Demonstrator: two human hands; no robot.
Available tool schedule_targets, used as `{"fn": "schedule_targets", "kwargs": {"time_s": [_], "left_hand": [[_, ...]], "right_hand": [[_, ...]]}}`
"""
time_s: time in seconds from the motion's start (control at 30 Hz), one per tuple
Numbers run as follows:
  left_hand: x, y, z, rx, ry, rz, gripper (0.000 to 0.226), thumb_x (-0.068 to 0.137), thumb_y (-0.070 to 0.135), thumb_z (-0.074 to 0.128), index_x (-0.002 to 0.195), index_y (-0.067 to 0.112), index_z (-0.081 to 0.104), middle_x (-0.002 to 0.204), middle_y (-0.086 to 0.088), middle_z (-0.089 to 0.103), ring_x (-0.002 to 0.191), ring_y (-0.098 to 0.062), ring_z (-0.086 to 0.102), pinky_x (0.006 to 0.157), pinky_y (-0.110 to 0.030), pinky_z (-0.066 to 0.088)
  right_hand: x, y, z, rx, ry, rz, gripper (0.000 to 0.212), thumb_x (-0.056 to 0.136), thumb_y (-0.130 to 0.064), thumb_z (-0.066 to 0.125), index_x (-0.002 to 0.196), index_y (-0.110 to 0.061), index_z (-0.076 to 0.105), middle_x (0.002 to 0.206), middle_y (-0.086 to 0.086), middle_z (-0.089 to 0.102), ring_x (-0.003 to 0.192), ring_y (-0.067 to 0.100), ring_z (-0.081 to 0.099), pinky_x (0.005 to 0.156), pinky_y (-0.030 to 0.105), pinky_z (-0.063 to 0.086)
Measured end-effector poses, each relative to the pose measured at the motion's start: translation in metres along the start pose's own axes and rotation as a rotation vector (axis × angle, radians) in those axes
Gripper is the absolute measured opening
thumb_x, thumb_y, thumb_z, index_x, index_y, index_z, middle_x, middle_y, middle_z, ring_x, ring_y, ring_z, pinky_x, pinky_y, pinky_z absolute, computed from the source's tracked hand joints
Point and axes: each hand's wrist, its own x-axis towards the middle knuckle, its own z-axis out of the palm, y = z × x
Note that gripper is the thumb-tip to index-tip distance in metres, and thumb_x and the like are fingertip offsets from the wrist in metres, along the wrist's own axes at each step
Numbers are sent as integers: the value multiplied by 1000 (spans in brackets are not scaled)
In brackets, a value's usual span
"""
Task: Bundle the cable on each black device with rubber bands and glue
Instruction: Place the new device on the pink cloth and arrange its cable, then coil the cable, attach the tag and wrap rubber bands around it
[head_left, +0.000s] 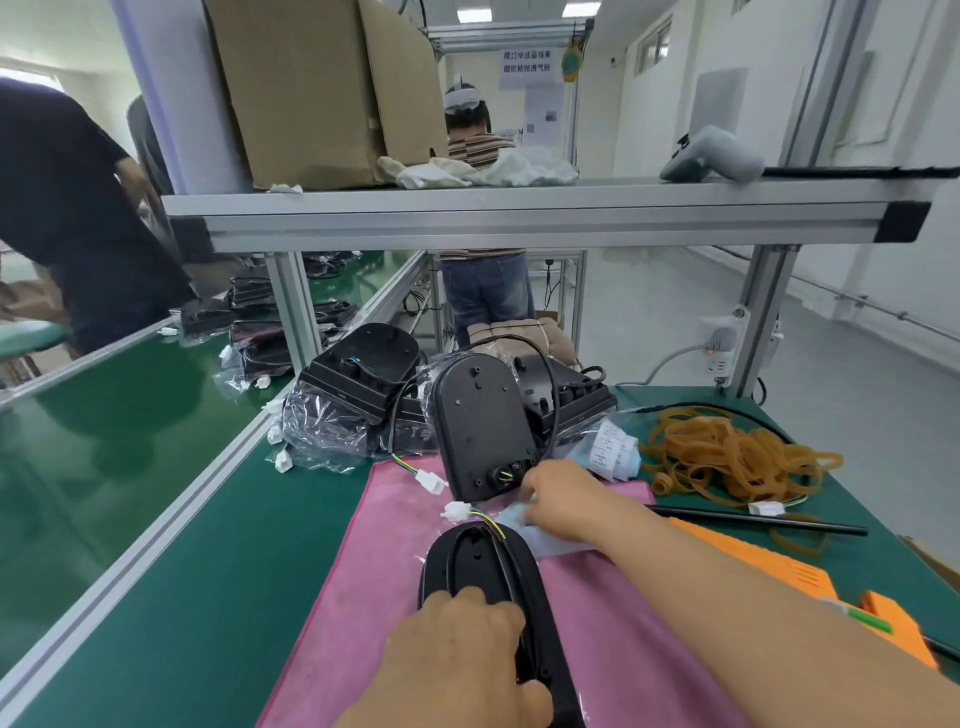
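On the pink mat (332, 597) in front of me, a black device (488, 566) lies lengthwise, its rounded end pointing away from me. My left hand (457, 660) grips its near end, fingers curled over the top and the thumb down the right side. The device's cable (501, 553) runs along its upper face; yellow and green wires leave the far end and finish in a white connector (457, 511) resting on the mat.

My right hand (561, 499) reaches across to a pale blue sheet (550, 540) lying just beside the device's far end. Its fingers are bent down onto the sheet, but I cannot tell whether they pinch anything.

Just behind, a second black device (480, 431) stands upright at the mat's far edge. More devices in clear bags (358, 384) are heaped to its left.

To the right, on the green bench (291, 499), sits a loose pile of tan rubber bands (727, 457), with small white label sheets (613, 447) between it and the upright device. Nearer to me, an orange tool (769, 566) lies beside my right forearm.
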Motion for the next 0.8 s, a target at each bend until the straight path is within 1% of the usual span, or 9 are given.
{"fn": "schedule_targets", "kwargs": {"time_s": [0.07,0.13,0.23,0.37,0.47,0.57,0.67,0.73,0.8], "left_hand": [[0,0,-1,-7,-4,8,24,78,47,53,88,31,38,98,2,37,103,-24,43,78,-35,36],[-1,0,-2,-9,-4,11,24,78,46,53,87,31,37,98,3,38,99,-22,41,78,-35,37],[-2,1,-4,-13,2,15,25,78,46,53,87,30,38,102,2,43,104,-22,45,82,-35,40],[-6,2,-8,-19,2,23,23,80,46,55,88,30,40,112,2,50,110,-22,48,90,-36,44],[-8,2,-13,-5,-18,45,23,81,46,57,87,29,42,112,3,53,110,-21,51,93,-36,45],[-8,-6,-23,-45,-74,47,38,74,56,64,87,25,47,109,9,55,104,-15,57,92,-33,47],[-1,-13,-38,-149,64,27,45,74,68,62,89,26,58,92,11,61,85,-8,59,73,-24,45],[17,-13,-38,-205,257,-4,41,89,61,50,84,22,60,85,7,62,84,-15,58,73,-30,46],[39,-6,-33,-424,303,5,41,97,52,46,78,18,60,77,4,62,82,-21,58,79,-35,49]], "right_hand": [[-5,0,3,52,-42,-79,33,91,-17,57,123,-20,65,129,5,63,117,25,57,96,28,45],[-7,-4,5,103,-33,-108,20,99,-19,46,101,-15,66,118,9,64,103,25,54,82,28,39],[-12,-12,0,115,-59,-95,38,104,-31,37,68,-17,42,96,15,57,87,24,45,67,31,25],[-26,5,-22,122,-147,-68,42,88,-55,59,65,-19,57,75,1,61,70,17,55,57,26,39],[-39,24,-38,207,-254,-59,15,75,-37,80,72,-29,68,74,-16,66,72,4,59,66,21,47],[-45,37,-39,269,-160,-14,10,80,-24,75,76,-26,66,83,-14,67,78,6,60,64,20,46],[-51,46,-35,827,-136,16,13,89,-9,66,82,-19,62,82,-1,62,69,11,54,59,23,42],[-56,51,-33,1294,-260,-44,17,90,1,61,82,-14,58,80,7,60,69,15,53,59,25,43],[-60,53,-30,1518,-341,-126,19,86,7,61,82,-11,62,83,9,65,72,17,57,57,21,47]]}}
